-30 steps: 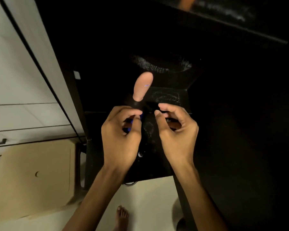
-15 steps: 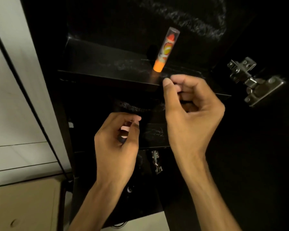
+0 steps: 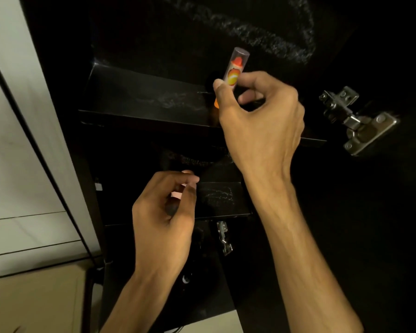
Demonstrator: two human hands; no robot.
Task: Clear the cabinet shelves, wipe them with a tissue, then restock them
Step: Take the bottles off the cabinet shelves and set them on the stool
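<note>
A black cabinet (image 3: 154, 32) stands open beside a pale wall (image 3: 15, 140) at 9 o'clock, its upper shelf (image 3: 142, 102) smeared with dust. Two metal hinges (one large (image 3: 358, 121) at 3 o'clock, one small (image 3: 223, 237) lower down) show. The right hand (image 3: 262, 121) pinches one orange-capped tube (image 3: 234, 70) standing on that shelf. The left hand (image 3: 163, 212), at 6 o'clock, is curled around a small pink item (image 3: 178, 194).

Two hands were in view, the left hand (image 3: 162, 212) and the right hand (image 3: 259, 121). There was one orange-and-clear tube (image 3: 234, 70) and one small pink object (image 3: 178, 193). Two black shelves showed, an upper shelf (image 3: 142, 102) and a lower shelf (image 3: 222, 198). Two metal hinges showed, a large hinge (image 3: 357, 121) and a small hinge (image 3: 224, 237).
</note>
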